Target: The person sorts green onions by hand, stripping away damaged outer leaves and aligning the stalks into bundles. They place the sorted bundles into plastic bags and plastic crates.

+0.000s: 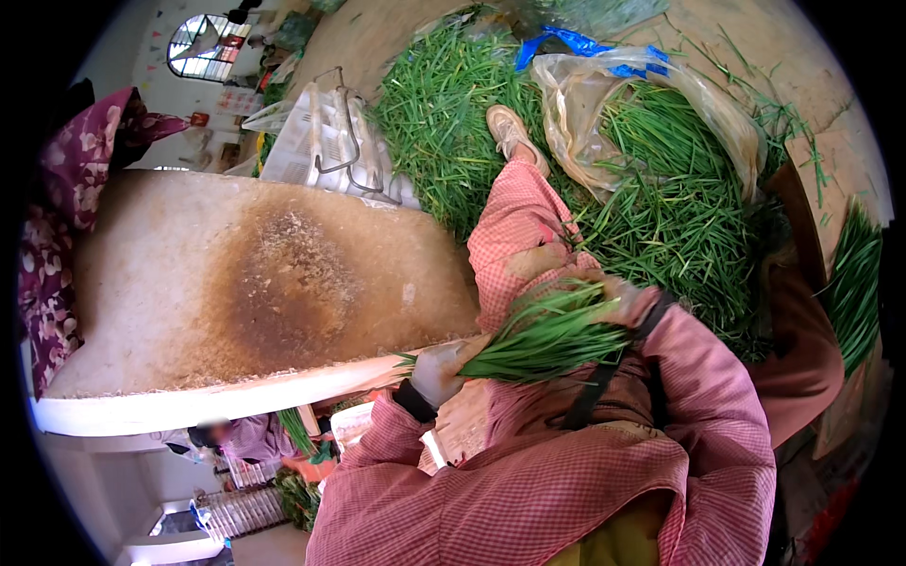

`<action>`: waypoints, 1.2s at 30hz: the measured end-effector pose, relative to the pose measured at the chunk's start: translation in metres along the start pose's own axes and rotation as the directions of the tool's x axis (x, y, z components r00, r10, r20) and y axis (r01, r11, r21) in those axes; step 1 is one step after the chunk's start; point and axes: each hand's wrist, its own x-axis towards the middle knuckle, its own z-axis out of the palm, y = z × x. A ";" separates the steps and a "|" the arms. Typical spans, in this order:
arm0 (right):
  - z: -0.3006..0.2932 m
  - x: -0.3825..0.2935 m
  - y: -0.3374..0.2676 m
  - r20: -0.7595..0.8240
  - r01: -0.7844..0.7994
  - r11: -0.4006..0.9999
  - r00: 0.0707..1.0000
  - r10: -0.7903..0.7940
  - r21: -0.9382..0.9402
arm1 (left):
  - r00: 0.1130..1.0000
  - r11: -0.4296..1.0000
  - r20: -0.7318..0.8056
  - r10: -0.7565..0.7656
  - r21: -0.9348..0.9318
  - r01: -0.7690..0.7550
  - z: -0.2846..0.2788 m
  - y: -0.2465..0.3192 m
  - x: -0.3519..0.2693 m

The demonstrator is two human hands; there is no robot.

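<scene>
A bunch of long green leafy stalks (545,347) lies across my lap, between my two hands. My left hand (440,368), in what looks like a pale, soiled glove, is closed around its left end, and a few leaf tips stick out beyond the fingers. My right hand (621,298) grips the paler end at the right; its fingers are partly hidden by the stalks. Pink checked sleeves with dark bands cover both wrists. Above my right arm lies a large heap of loose green stalks (679,240), partly inside a clear plastic bag (573,134).
A pale, brown-stained slab (382,269) extends left from beside my knee. A white plastic crate (294,145) with metal rods stands beyond it. More greens (439,106) cover the floor by my shoe (508,131). Other people are at the far left (85,170) and lower left (258,435).
</scene>
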 end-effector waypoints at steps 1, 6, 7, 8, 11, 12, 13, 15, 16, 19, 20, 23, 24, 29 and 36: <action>0.007 0.005 0.005 -0.044 -0.034 0.996 0.998 0.038 0.087 | 0.999 0.998 0.017 -0.029 0.049 0.028 -0.004 -0.001 -0.002; 0.011 -0.010 0.011 -0.373 -0.013 0.902 0.908 0.191 0.431 | 0.979 0.978 0.189 -0.077 -0.174 0.111 -0.017 0.011 0.012; 0.003 -0.016 0.002 -0.450 -0.073 0.961 0.873 0.190 0.265 | 0.971 0.980 0.231 -0.068 -0.165 0.108 -0.018 0.010 0.017; -0.004 -0.021 -0.007 -0.523 -0.163 0.982 0.831 0.188 0.093 | 0.958 0.977 0.264 -0.108 -0.153 0.152 -0.021 0.010 0.022; -0.078 -0.059 0.007 -0.911 -0.102 0.987 0.383 0.154 0.124 | 0.961 0.984 0.263 -0.084 -0.132 0.122 -0.030 -0.012 0.020; -0.108 -0.079 -0.004 -0.922 -0.538 0.818 0.386 0.025 -0.204 | 0.975 0.998 0.217 -0.038 -0.044 0.049 -0.037 -0.011 0.026; -0.134 -0.100 -0.014 -0.893 -0.816 0.378 0.443 -0.077 -0.437 | 0.978 0.999 0.209 0.008 -0.054 0.003 -0.044 -0.002 0.035; -0.073 -0.089 -0.114 -0.758 -0.733 0.198 0.614 -0.221 -0.651 | 0.978 0.997 0.199 0.054 -0.066 -0.041 -0.061 0.014 0.045; -0.024 -0.074 -0.174 -0.561 -0.611 0.049 0.688 -0.460 -0.790 | 0.979 0.993 0.186 0.085 -0.099 -0.067 -0.063 0.016 0.047; 0.043 -0.028 -0.244 0.132 0.327 0.456 0.904 -0.407 -0.828 | 0.959 0.961 0.166 0.231 -0.191 -0.199 -0.069 0.019 0.066; 0.053 -0.022 -0.236 0.208 0.238 0.651 0.970 -0.124 -0.721 | 0.944 0.984 0.295 0.146 -0.138 -0.109 -0.078 0.024 0.073; 0.042 -0.007 -0.195 0.369 -0.021 0.656 0.814 0.449 -0.754 | 0.953 0.931 0.298 0.056 -0.361 0.058 -0.090 0.015 0.067; 0.039 -0.014 -0.192 0.302 -0.250 0.789 0.826 0.476 -0.562 | 0.935 0.932 0.355 -0.014 -0.333 0.140 -0.091 0.000 0.055; -0.004 -0.034 -0.091 0.292 -0.357 0.541 0.934 0.205 0.761 | 0.767 0.114 0.615 -0.185 -0.762 0.638 -0.032 -0.012 -0.001; -0.074 -0.079 -0.107 -0.324 0.350 0.415 0.936 -0.135 0.840 | 0.716 -0.428 0.684 -0.142 -0.694 0.578 0.068 0.010 -0.053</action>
